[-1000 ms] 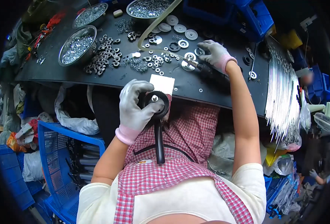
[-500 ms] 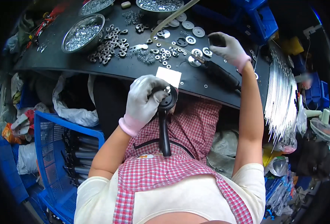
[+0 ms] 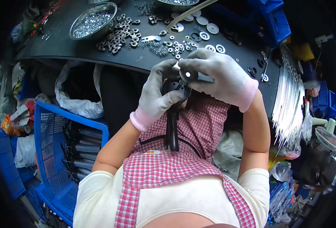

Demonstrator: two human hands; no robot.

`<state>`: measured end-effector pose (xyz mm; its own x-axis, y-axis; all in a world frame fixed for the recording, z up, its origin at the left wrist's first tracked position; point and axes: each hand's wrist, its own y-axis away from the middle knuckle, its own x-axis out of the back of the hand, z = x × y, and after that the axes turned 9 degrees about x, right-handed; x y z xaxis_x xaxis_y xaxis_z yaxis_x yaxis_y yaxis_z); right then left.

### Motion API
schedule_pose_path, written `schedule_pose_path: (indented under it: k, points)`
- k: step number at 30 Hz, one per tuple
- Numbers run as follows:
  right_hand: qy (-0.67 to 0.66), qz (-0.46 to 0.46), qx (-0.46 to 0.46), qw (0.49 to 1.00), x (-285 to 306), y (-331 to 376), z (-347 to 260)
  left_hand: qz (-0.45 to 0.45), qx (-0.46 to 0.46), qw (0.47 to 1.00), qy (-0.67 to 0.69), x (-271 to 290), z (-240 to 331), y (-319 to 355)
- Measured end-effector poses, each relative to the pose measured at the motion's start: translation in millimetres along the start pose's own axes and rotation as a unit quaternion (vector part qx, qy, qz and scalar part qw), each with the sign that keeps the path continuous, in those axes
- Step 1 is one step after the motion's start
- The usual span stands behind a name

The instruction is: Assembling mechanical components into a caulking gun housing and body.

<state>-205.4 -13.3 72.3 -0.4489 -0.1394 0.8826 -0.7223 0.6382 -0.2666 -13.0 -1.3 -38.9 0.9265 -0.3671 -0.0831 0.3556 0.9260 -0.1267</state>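
We see the gloved left hand (image 3: 154,93) gripping a black handled part (image 3: 172,131) by its round end, the handle pointing toward the checked apron (image 3: 175,167). Above it, the gloved right hand (image 3: 222,78) holds a dark round piece (image 3: 189,73); whether these two touch, we cannot quite tell. On the dark table (image 3: 54,47) we find a steel bowl (image 3: 109,28) of small metal parts.

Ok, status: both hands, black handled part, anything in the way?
Left hand grips black handled part. Right hand holds dark round piece close to it. Hands partly hide whether parts touch.
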Motion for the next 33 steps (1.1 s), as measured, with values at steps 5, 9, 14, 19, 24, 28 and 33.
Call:
schedule_pose_path:
  k: [5,9,14,19,24,28,33]
  points:
    - [-0.077,0.014,0.013,0.997,-2.6,0.1,-2.2,0.019,-0.047,0.999,0.018,-2.3,-8.6,1.1]
    - [-0.072,-0.009,-0.018,0.997,-0.9,0.6,-5.4,0.018,-0.036,0.996,0.079,-4.1,-2.6,3.1]
    - [-0.11,-0.027,-0.005,0.994,1.3,-0.7,-6.3,0.011,-0.048,0.994,0.101,1.3,1.7,8.2]
    - [-0.11,0.014,-0.003,0.994,-0.7,1.6,0.2,-0.002,-0.025,0.996,0.085,5.2,7.1,7.0]
    - [-0.1,-0.005,-0.053,0.994,-11.4,0.2,-5.5,-0.004,-0.075,0.993,0.087,-1.0,7.5,-2.4]
    - [-0.218,0.134,-0.111,0.96,20.9,6.7,40.5,0.007,-0.02,1.0,0.022,-5.6,12.3,-2.4]
    - [0.201,0.126,-0.253,0.938,12.1,29.0,210.0,-0.073,-0.074,0.987,-0.126,-6.4,15.8,-2.5]
